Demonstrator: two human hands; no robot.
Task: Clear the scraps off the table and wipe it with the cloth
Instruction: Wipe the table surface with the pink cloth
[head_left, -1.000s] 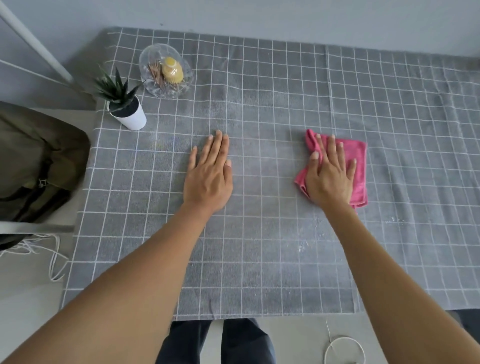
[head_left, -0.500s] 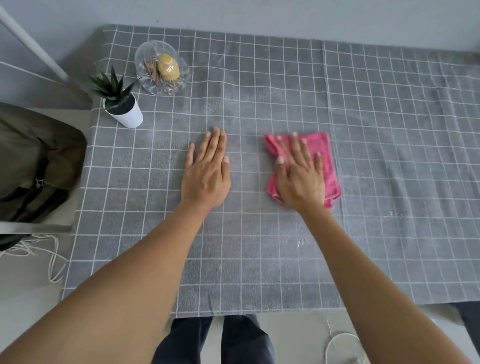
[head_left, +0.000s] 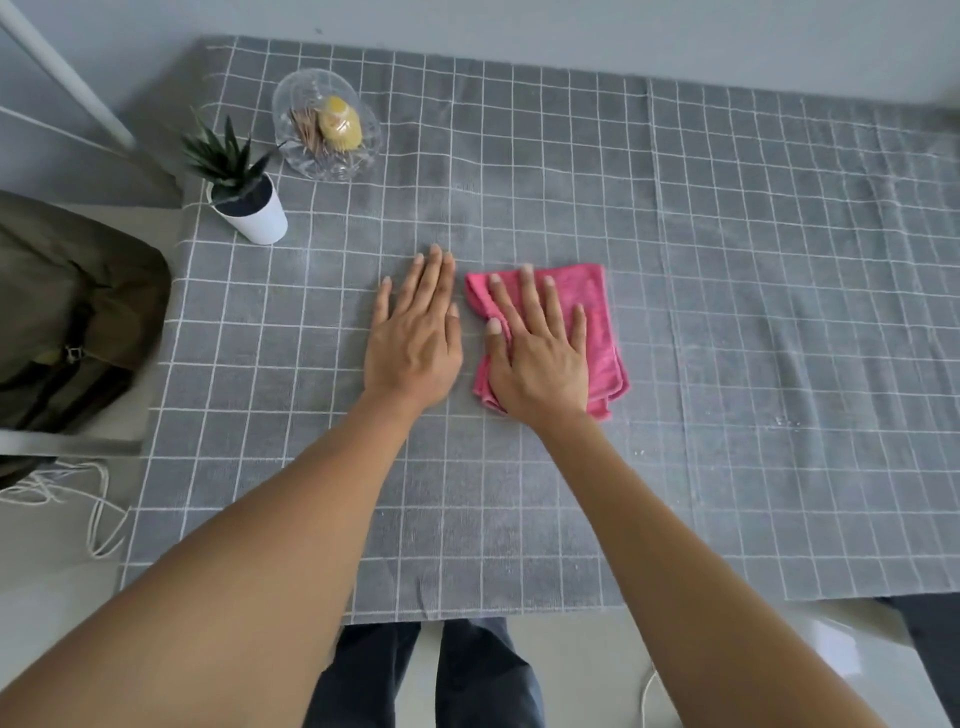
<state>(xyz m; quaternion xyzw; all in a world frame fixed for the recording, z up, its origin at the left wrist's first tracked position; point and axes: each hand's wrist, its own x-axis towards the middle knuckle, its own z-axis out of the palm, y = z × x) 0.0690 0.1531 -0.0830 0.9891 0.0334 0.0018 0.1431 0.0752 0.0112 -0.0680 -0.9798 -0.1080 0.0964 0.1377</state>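
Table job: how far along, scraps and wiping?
Done: no large scraps show on the tablecloth. In hand: the right hand lies flat on the pink cloth, wiping mid-table beside the left hand, which rests flat. Left: small white specks to the right, and the corner around the plant pot and glass dish.

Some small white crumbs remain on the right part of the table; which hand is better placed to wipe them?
The right hand: it presses flat on the pink cloth, nearer the crumbs.
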